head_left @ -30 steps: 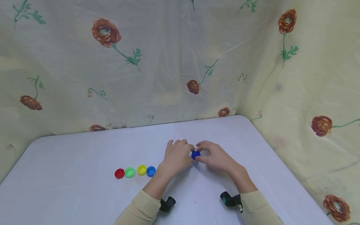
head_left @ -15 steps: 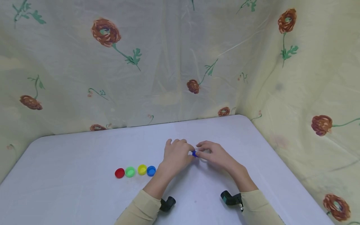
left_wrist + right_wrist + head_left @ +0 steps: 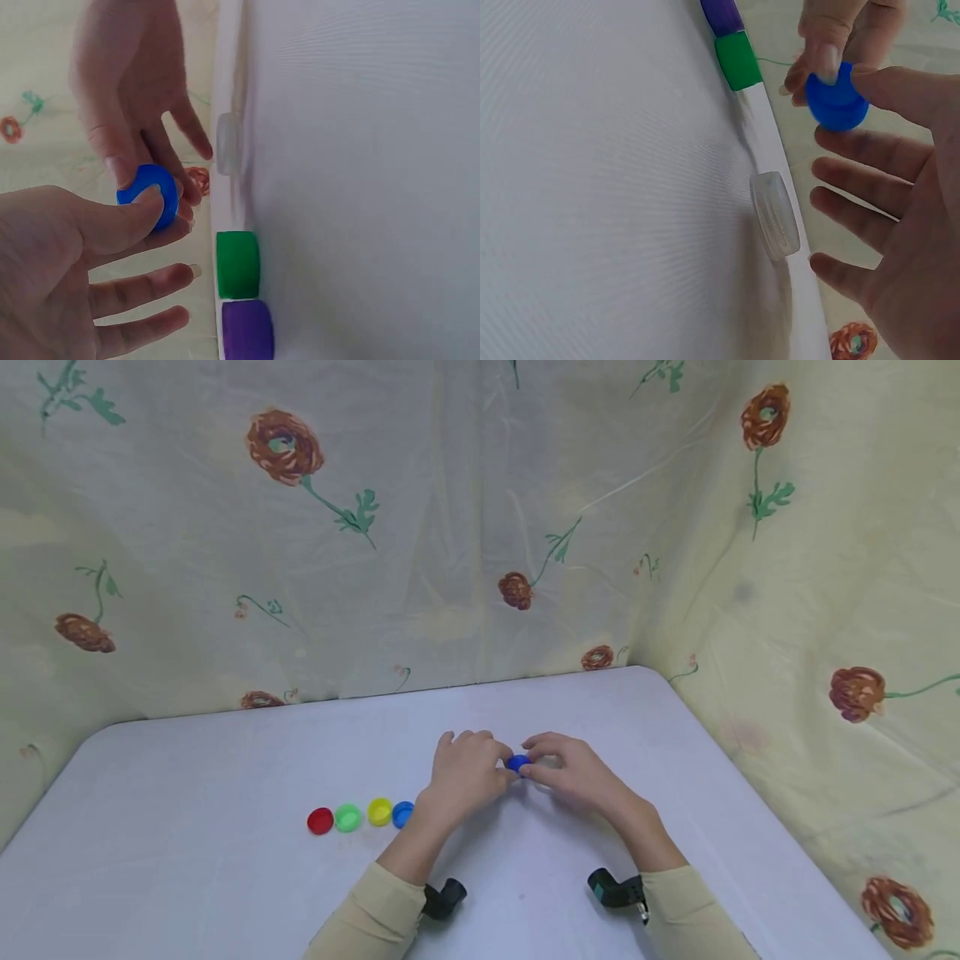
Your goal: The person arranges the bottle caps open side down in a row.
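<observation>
A small blue disc-shaped lump (image 3: pixel 517 762), smooth like modelling clay, is held up between both hands above the white table (image 3: pixel 187 877). My left hand (image 3: pixel 467 775) pinches it between thumb and forefinger, its other fingers spread apart in the left wrist view. From the opposite side my right hand (image 3: pixel 573 772) grips its edge with the thumb, a forefinger beneath it. The right wrist view shows a shallow crease across the blue lump (image 3: pixel 838 109). Beyond the hands, a clear, colourless tub (image 3: pixel 775 214) stands on the table.
A green block-like piece (image 3: pixel 238 264) and a purple one (image 3: pixel 247 330) stand beside each other near the tub. Left of my forearm lie shallow round lids: red (image 3: pixel 320 821), green (image 3: pixel 348 817), yellow (image 3: pixel 379 812) and blue (image 3: pixel 402 814), the last partly covered by the forearm.
The blue lump has turned between the fingers, looking narrow half a second ago and broad again now. My left hand has shifted slightly left; the lids stay put.
</observation>
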{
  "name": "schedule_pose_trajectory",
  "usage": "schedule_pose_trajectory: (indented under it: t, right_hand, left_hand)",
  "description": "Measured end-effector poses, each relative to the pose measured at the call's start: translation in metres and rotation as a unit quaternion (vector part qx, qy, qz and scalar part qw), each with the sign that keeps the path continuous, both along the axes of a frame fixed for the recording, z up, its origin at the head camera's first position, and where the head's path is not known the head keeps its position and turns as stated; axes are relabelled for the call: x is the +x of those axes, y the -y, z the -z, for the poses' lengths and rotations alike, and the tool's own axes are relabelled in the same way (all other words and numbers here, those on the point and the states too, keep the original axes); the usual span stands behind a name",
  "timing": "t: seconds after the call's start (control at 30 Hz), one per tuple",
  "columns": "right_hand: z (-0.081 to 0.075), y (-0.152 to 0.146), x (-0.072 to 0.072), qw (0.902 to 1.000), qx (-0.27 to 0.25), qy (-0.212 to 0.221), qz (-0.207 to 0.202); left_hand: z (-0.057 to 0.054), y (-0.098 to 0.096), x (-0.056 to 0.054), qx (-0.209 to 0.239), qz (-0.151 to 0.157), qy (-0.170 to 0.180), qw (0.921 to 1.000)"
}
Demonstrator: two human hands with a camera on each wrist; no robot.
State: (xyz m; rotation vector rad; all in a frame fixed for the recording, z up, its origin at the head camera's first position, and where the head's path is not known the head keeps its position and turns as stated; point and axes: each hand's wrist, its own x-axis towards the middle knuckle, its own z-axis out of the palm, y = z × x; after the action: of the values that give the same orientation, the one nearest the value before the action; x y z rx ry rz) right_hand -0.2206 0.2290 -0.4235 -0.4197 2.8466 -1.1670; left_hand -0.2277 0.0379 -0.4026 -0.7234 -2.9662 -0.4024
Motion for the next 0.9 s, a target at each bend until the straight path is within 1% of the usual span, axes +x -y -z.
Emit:
schedule_pose_trajectory:
  t: [0.2,0.33,0.5,0.7,0.9]
  right_hand:
    - [0.002,0.002,0.000,0.9993,-0.005,-0.037,-0.002]
    - [0.002,0.004,0.001,0.9985,-0.011,-0.053,-0.001]
    - [0.002,0.006,0.003,0.9975,-0.025,-0.065,0.000]
    - [0.003,0.006,0.002,0.9972,-0.030,-0.068,0.001]
    - [0.002,0.007,0.002,0.9980,-0.042,-0.047,0.010]
  left_hand:
    - [-0.008,0.008,-0.001,0.030,-0.009,0.029,0.9991]
    - [-0.012,0.010,0.000,0.032,-0.006,0.039,0.9987]
    - [-0.013,0.010,0.001,0.033,0.001,0.049,0.9982]
    - [-0.013,0.010,0.003,0.043,0.002,0.058,0.9974]
    - [-0.013,0.008,0.004,0.038,0.004,0.054,0.9978]
